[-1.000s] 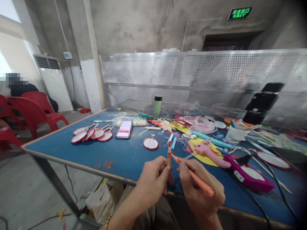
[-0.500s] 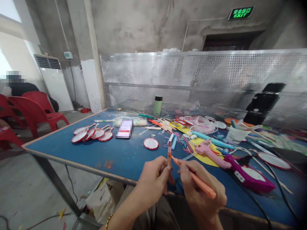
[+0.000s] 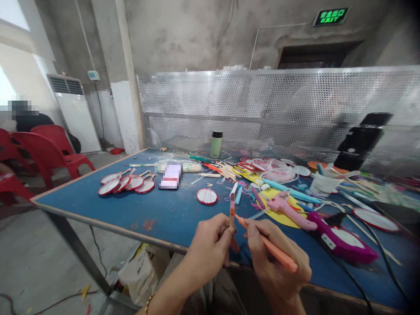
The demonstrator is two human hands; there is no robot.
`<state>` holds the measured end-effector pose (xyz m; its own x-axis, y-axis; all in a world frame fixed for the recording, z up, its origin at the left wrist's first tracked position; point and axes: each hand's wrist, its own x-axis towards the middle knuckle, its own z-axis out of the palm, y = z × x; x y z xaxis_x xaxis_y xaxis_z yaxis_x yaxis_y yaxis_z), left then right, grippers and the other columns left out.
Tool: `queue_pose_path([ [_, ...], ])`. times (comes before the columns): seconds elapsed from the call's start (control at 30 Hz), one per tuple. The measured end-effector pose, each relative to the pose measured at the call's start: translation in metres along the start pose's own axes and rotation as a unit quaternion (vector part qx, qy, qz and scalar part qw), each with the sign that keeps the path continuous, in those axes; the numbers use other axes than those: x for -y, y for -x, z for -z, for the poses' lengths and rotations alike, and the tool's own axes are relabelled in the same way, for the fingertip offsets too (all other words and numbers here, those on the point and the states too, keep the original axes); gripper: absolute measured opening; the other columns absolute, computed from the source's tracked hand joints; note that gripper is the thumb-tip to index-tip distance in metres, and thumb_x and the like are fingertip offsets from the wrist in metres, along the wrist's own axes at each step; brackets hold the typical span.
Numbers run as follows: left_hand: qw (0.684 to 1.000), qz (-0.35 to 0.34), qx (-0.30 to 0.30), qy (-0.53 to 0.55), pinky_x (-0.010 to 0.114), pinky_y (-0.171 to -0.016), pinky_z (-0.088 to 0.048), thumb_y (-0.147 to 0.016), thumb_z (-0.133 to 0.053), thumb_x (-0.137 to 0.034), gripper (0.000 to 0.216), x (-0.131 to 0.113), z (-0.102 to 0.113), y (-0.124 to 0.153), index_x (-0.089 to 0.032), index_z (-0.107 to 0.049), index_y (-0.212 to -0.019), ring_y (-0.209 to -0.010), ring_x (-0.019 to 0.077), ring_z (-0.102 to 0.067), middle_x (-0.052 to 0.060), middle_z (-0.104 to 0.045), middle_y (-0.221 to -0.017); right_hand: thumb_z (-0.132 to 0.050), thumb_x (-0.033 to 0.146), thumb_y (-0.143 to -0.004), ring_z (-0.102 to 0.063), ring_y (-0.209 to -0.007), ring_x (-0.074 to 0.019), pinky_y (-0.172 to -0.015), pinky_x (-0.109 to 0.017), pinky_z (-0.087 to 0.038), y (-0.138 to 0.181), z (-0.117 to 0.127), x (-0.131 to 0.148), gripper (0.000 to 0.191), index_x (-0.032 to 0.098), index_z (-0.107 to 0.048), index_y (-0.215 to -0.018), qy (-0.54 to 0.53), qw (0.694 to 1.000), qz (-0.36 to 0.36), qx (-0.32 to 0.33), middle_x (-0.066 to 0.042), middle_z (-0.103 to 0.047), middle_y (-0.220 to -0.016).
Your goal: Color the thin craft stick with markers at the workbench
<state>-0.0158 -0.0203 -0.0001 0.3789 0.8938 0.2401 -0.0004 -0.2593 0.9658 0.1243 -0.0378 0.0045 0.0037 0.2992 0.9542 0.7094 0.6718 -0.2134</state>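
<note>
My left hand point(image 3: 210, 247) is closed around a thin wooden craft stick point(image 3: 232, 209), held upright near the front edge of the blue table point(image 3: 164, 212). The stick has an orange band partway up. My right hand point(image 3: 275, 258) grips an orange marker pen point(image 3: 272, 249) like a pencil, its tip touching the stick just below the band. Both hands hover over the table's near edge.
A round red-rimmed fan point(image 3: 206, 196) lies ahead of the hands; several more point(image 3: 126, 183) sit at the left. A pink glue gun point(image 3: 285, 208), a purple glue gun point(image 3: 343, 243) with black cable, a green flask point(image 3: 215, 145), sticks and markers clutter the right. Red chairs point(image 3: 49, 151) stand left.
Almost nothing has shifted. My right hand and the marker's rear end have dropped slightly while the tip stays against the stick.
</note>
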Motion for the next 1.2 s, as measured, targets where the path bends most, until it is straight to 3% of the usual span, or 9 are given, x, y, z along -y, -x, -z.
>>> queue_pose_path([
  [1.2,1.0,0.0,0.001,-0.008,0.021,-0.044,-0.037,-0.095,-0.047,-0.039,0.024,-0.0011,0.0009,0.0007,-0.019,-0.054,-0.083,-0.041,0.0084,-0.048,-0.001,-0.063,-0.066,-0.06,0.009,-0.09,-0.064,-0.059,-0.0057,-0.061,-0.016,-0.05,-0.0007,0.001,0.0011,0.013,0.021,-0.066,-0.089,0.013,1.0,0.003,-0.003,0.005,-0.068,-0.069],
])
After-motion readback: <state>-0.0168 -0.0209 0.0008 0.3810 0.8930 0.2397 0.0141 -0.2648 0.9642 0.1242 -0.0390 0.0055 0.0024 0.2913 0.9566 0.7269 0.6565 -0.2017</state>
